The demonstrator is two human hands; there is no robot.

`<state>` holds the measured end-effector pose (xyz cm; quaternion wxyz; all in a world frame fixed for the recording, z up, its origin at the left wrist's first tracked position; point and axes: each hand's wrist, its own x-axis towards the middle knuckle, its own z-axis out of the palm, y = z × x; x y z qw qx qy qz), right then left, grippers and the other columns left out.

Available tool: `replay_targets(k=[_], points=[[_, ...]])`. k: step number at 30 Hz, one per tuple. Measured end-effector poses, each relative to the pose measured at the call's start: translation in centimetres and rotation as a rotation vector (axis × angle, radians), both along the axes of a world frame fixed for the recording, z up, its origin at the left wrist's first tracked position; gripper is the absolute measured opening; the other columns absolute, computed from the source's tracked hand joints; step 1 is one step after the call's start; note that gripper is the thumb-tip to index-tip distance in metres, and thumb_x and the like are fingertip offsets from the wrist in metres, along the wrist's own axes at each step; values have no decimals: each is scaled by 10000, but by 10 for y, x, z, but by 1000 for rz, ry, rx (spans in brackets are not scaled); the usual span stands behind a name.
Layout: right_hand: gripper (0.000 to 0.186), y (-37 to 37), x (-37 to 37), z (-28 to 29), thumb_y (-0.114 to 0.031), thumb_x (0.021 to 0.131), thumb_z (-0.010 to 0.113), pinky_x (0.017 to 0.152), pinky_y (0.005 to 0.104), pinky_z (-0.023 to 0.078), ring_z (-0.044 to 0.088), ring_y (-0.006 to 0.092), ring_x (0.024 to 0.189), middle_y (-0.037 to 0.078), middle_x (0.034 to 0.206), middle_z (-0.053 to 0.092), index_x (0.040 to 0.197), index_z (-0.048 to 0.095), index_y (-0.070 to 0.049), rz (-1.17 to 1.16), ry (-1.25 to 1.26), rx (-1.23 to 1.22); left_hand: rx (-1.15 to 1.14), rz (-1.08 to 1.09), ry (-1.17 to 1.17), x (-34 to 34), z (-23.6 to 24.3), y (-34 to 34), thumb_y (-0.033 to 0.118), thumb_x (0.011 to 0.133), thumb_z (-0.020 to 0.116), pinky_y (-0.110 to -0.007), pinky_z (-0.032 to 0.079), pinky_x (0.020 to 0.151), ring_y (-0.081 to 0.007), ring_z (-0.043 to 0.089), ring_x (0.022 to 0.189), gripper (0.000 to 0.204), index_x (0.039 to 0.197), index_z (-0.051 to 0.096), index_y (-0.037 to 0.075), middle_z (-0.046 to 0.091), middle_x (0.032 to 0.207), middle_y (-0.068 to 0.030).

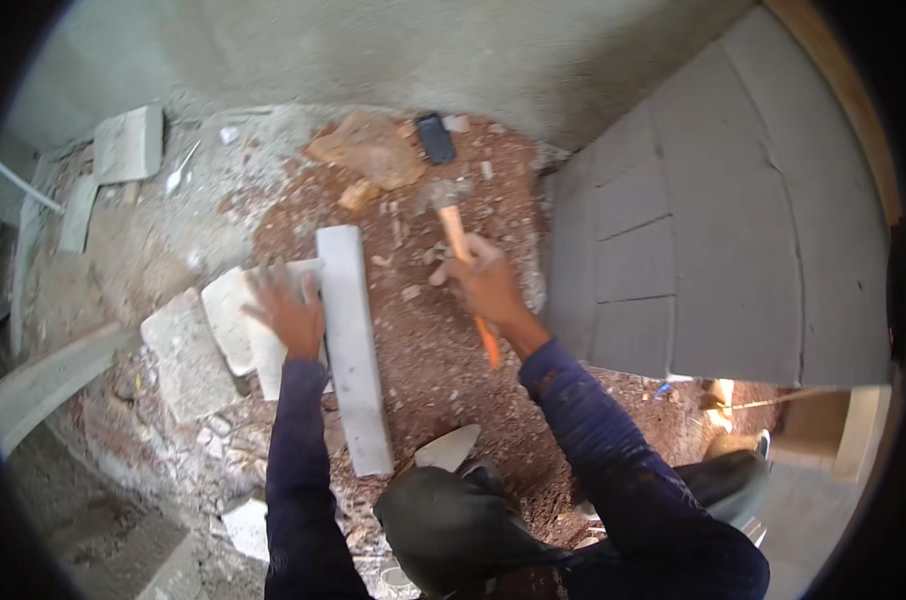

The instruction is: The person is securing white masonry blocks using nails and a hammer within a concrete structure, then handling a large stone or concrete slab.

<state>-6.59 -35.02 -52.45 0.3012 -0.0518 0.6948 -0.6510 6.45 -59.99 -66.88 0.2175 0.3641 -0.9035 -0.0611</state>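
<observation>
Ground [423, 345]: being littered with rubble [213, 440]
Left hand [291, 312]: being splayed over pale slab [273, 372]
Right hand [491, 288]: hammer [455, 232] being gripped
Risk: left hand possibly being struck, stray swing

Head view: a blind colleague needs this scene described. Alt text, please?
A person's right hand grips an orange-handled hammer above reddish, stony ground; the left hand is spread over pale, flat slabs beside a long, pale block.
</observation>
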Motion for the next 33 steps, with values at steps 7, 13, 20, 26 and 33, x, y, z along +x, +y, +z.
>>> replay_targets(k=[7,13,20,26,33], points=[[160,15,2,-35,-133,888,635,493,252,384,508,53,541,43,767,687,1015,633,-36,42,10,205,-156,-89,-327,-1,-29,-24,469,1004,417,-692,53,1163,-358,146,1522,580,1480,452,141,355,1582,-107],[100,6,-27,-43,-35,923,585,411,223,337,454,32,468,49,779,685,1023,579,-35,-12,-60,156,-76,-62,-480,-8,-23,-16,448,998,404,-754,67,1109,-389,103,1524,564,1461,470,133,326,1595,-113],[113,2,-69,-27,-102,920,601,498,241,334,454,36,553,-7,721,621,978,603,-5,-131,-177,164,43,-59,-640,-10,-8,-15,433,1000,388,-782,66,1081,-414,62,1524,587,1481,413,97,267,1611,-144],[96,34,-94,4,-104,928,588,605,244,413,519,70,606,-6,701,628,936,631,-18,-138,-236,309,90,-30,-693,-15,-17,-10,441,991,403,-769,40,1100,-417,56,1524,608,1503,360,115,248,1613,-144],[223,44,-135,62,-111,924,643,643,202,491,626,72,709,23,793,668,1120,642,-5,-58,-345,176,57,-23,-1081,9,-34,-30,516,992,406,-812,9,1064,-403,61,1525,672,1516,376,97,182,1647,-157]])
